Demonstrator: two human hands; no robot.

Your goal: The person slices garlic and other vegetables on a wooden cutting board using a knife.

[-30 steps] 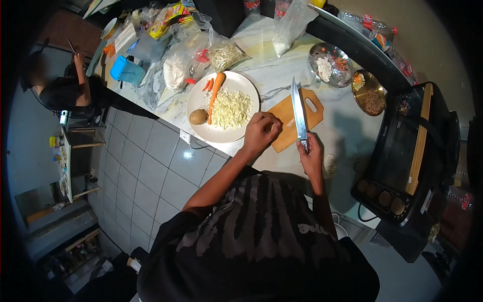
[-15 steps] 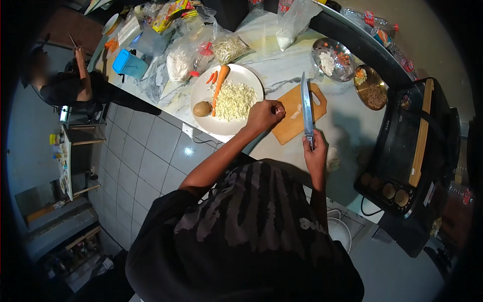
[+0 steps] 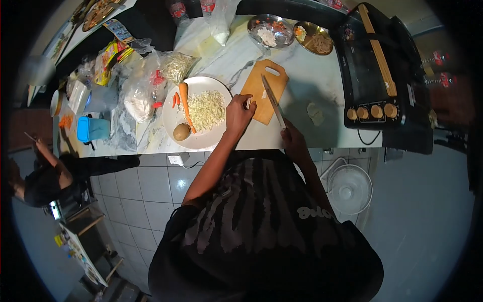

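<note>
My left hand [image 3: 240, 115] has its fingertips pinched on a small pale piece [image 3: 248, 103] above the left edge of the wooden cutting board [image 3: 276, 83]. In my right hand [image 3: 294, 142] is the handle of a long knife [image 3: 273, 102]. The blade slants over the board, its tip toward the far end. A small white scrap [image 3: 264, 94] lies on the board near the blade. Left of my left hand stands a cream plate [image 3: 171, 116] with a pile of finely chopped pale vegetable [image 3: 206, 111], a carrot [image 3: 184, 100], small red chilies [image 3: 176, 98] and a round brown potato [image 3: 181, 132].
A toaster oven [image 3: 372, 65] stands at the right. Two metal plates [image 3: 271, 31] of ingredients sit at the back. Plastic bags [image 3: 138, 95] and a blue-lidded container [image 3: 90, 129] crowd the left. Onion-like peel [image 3: 315, 114] lies right of the knife. Another person [image 3: 48, 178] is at far left.
The view has turned, shifting the counter left and rotating it. The knife tip has drawn back from beyond the board to over it. Both hands keep their grip.
</note>
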